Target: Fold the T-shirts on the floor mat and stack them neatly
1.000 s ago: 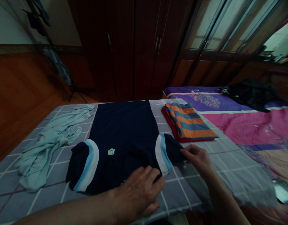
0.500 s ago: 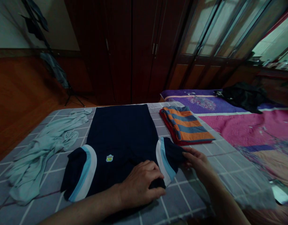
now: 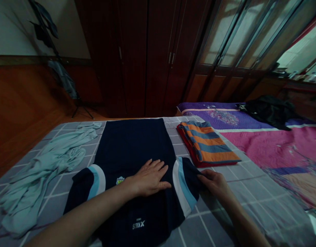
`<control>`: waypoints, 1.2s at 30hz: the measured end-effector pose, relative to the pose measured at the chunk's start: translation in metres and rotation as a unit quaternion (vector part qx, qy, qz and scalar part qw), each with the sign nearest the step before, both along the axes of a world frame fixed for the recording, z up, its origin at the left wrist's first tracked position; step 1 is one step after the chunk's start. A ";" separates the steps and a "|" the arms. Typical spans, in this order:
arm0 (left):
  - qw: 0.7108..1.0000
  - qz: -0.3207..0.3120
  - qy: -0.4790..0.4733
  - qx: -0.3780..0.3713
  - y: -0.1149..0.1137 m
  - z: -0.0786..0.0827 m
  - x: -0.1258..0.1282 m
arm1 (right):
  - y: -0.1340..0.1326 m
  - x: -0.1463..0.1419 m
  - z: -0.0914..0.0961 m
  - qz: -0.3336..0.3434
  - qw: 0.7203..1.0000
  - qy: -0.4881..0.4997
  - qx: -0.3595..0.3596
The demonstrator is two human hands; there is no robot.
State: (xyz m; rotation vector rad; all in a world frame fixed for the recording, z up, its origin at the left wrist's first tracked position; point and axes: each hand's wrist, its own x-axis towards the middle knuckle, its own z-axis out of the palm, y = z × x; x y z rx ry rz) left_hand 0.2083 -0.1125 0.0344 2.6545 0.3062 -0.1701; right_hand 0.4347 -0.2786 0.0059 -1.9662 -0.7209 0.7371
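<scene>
A navy T-shirt (image 3: 134, 144) lies spread on the grey checked cloth, its sleeves out to both sides with white and light-blue bands. My left hand (image 3: 151, 178) rests flat on the middle of the shirt, fingers spread. Its wrist partly covers a small chest badge (image 3: 120, 180). Nearer to me, white lettering (image 3: 138, 224) shows on the dark fabric. At the right sleeve (image 3: 190, 173), my right hand (image 3: 214, 181) pinches the outer edge between thumb and fingers.
A folded orange-and-grey striped garment (image 3: 212, 142) lies on a red one (image 3: 186, 145) beyond the right sleeve. Crumpled pale-green clothing (image 3: 55, 161) lies on the left. Behind stand dark wardrobes (image 3: 132, 68); a purple and pink bed (image 3: 263, 144) with a black garment (image 3: 272, 109) is at right.
My left hand has moved forward from near the right sleeve and flattened on the shirt. The lettered fabric near me now shows. My right hand keeps its pinch on the sleeve.
</scene>
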 end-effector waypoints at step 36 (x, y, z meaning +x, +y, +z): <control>0.953 0.221 -0.146 -0.144 0.024 -0.016 0.029 | -0.013 -0.107 -0.001 0.258 0.792 -0.550 0.058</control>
